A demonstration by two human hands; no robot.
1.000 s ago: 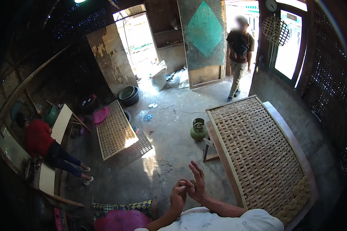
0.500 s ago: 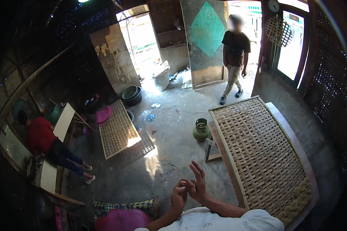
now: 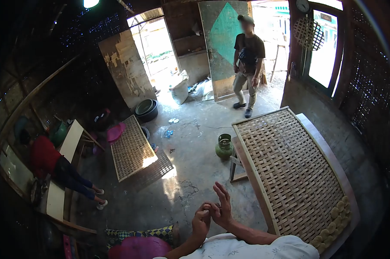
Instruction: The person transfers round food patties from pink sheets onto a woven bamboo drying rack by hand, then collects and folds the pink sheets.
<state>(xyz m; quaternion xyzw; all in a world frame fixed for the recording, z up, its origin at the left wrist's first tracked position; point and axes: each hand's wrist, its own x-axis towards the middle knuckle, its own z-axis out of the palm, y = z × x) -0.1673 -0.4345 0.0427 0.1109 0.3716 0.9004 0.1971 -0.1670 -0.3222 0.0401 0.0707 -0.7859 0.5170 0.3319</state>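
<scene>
In front of my white shirt [image 3: 246,248], my two hands meet at the bottom centre. My left hand [image 3: 201,221] is closed around some fingers of my right hand [image 3: 222,207]. The right hand's other fingers stretch upward, and no object shows in it. To the right of my hands lies a large woven bamboo tray [image 3: 290,168], resting on a table. Several round, flat, yellowish-brown pieces [image 3: 333,224] lie along its near right corner.
A green gas cylinder [image 3: 224,146] stands beside the table. Another woven tray [image 3: 132,149] leans at left. A person in red [image 3: 46,155] bends over a bench [image 3: 69,142]; another person [image 3: 249,64] walks near the doorway. A pink item [image 3: 145,247] is at lower left.
The person by the doorway has stepped left and further into the room. My hands keep nearly the same pose. The view has shifted slightly.
</scene>
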